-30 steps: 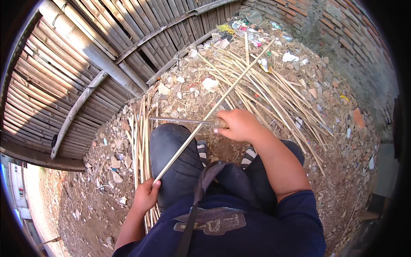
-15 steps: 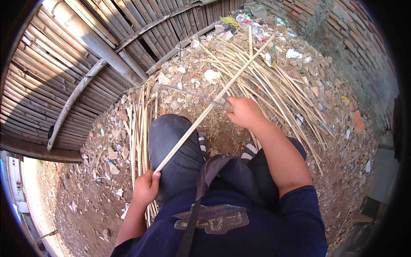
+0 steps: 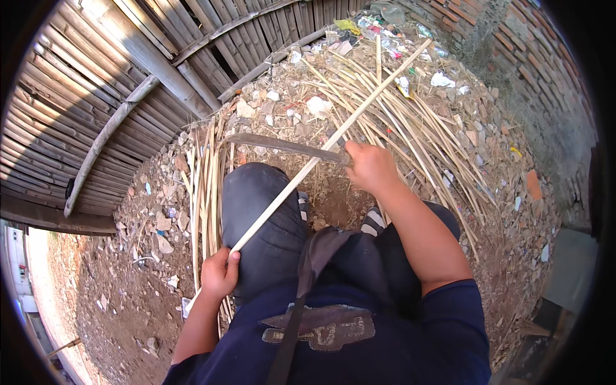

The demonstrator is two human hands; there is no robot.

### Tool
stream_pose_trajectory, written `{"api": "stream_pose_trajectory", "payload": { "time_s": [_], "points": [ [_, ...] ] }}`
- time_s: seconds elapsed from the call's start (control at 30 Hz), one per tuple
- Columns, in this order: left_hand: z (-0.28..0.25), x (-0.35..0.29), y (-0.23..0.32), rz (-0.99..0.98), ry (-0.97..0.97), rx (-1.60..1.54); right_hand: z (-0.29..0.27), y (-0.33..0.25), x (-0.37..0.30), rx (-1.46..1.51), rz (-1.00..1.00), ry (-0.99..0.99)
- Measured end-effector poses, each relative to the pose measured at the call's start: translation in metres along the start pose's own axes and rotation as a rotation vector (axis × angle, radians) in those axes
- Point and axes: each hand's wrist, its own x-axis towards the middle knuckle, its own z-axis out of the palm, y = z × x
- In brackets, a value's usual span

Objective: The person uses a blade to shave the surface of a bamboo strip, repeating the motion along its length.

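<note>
A long pale bamboo strip (image 3: 282, 196) slants across my lap, its far end up over the ground at the right. My left hand (image 3: 219, 274) is closed around its near end, beside my left knee. My right hand (image 3: 372, 168) grips the handle end of a long machete (image 3: 282, 145), the handle itself mostly hidden by my fingers. The dark blade points left and lies across the strip near its middle, its flat side now showing. Whether the edge bites into the strip, I cannot tell.
A spread of bamboo strips (image 3: 410, 131) lies ahead to the right, and a narrower bundle of strips (image 3: 206, 192) is beside my left knee. Stones and litter (image 3: 378, 32) cover the ground. A bamboo wall (image 3: 96, 122) stands at left, a brick wall (image 3: 539, 58) at right.
The machete blade has turned from edge-on to showing its broad side. My right hand has shifted slightly right, and the strip's far end has moved up and to the right.
</note>
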Motion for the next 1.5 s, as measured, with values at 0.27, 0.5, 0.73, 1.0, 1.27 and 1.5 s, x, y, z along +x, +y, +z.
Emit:
{"api": "stream_pose_trajectory", "payload": {
  "time_s": [0.27,0.5,0.73,1.0,1.27,1.5],
  "points": [
    [-0.005,-0.001,0.005,-0.030,-0.030,-0.007,0.003,-0.011,0.004,-0.010,-0.065,0.033],
    [-0.003,0.005,0.005,-0.011,-0.022,0.010,0.012,0.019,0.021,-0.004,0.182,-0.001],
    [0.001,0.004,0.002,-0.001,-0.012,0.001,0.008,0.013,0.008,-0.023,-0.016,-0.037],
    [-0.009,-0.001,0.004,-0.049,-0.072,0.002,0.002,0.013,0.012,0.055,0.146,-0.010],
    [-0.002,0.005,0.003,-0.017,-0.008,0.012,0.001,0.042,0.021,0.080,0.280,0.010],
    [0.003,0.002,-0.007,0.020,0.004,-0.023,0.001,0.003,0.015,-0.048,-0.150,0.078]
  ]
}}
